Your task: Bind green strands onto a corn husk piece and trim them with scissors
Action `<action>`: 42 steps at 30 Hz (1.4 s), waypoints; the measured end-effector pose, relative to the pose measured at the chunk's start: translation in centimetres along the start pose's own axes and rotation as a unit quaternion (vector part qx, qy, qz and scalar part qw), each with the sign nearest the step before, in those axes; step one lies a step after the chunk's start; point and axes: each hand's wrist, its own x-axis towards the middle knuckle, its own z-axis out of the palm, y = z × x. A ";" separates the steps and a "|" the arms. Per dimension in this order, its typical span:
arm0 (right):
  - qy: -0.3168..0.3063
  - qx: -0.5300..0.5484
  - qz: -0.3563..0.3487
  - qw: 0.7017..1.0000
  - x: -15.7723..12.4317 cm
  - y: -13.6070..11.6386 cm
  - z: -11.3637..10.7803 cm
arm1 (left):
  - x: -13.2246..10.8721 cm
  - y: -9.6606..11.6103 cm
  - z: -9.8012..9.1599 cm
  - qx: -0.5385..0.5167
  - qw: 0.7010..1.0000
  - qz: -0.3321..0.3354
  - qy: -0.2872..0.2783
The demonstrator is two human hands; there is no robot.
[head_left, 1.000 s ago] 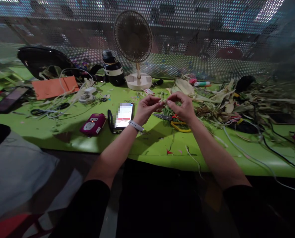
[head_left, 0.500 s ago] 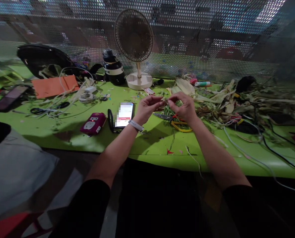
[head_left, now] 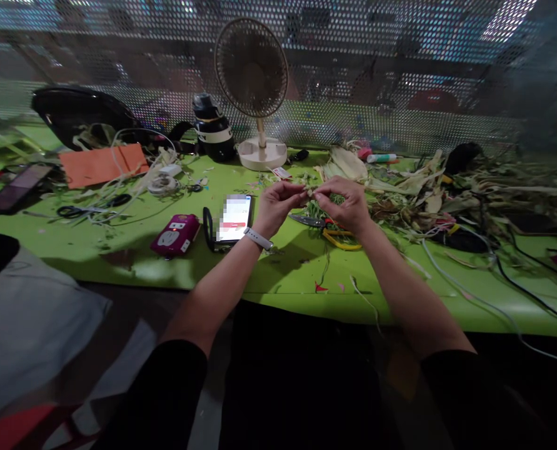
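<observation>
Over the middle of the green table [head_left: 287, 275], my left hand [head_left: 278, 205] and my right hand [head_left: 344, 203] meet with fingertips pinched. Between them is a small piece of greenish plant [head_left: 311, 192], its exact kind too small to make out. A pale band circles my left wrist. Below my right hand lie scissors with yellow-and-red handles [head_left: 341, 240], blades pointing left. A clump of green leafy bits [head_left: 334, 203] shows behind the right fingers. Left of my left hand stands a lit phone [head_left: 235, 215] beside a black cover.
A fan [head_left: 262, 153] and a dark bottle [head_left: 214, 134] stand at the back. Dried leaves and stalks [head_left: 414, 187] pile on the right, with cables [head_left: 475, 281] running forward. A purple socket block [head_left: 177, 235], orange paper [head_left: 104, 165] and tangled wires are on the left.
My hands stay nearly in place, the fingertips shifting slightly around the plant piece, which now shows a little more. The view has moved barely at all.
</observation>
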 end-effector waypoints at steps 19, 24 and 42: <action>-0.036 0.019 0.030 0.999 0.3 -1.5 0.0 | 0.1 0.0 0.1 -0.014 0.999 0.013 0.041; -0.007 -0.033 0.028 0.999 0.2 -1.0 0.0 | 0.2 0.2 0.0 -0.015 0.999 -0.030 0.030; -0.006 -0.001 0.099 0.995 -0.1 -0.1 0.8 | -0.3 0.2 0.5 -0.049 0.997 -0.056 0.011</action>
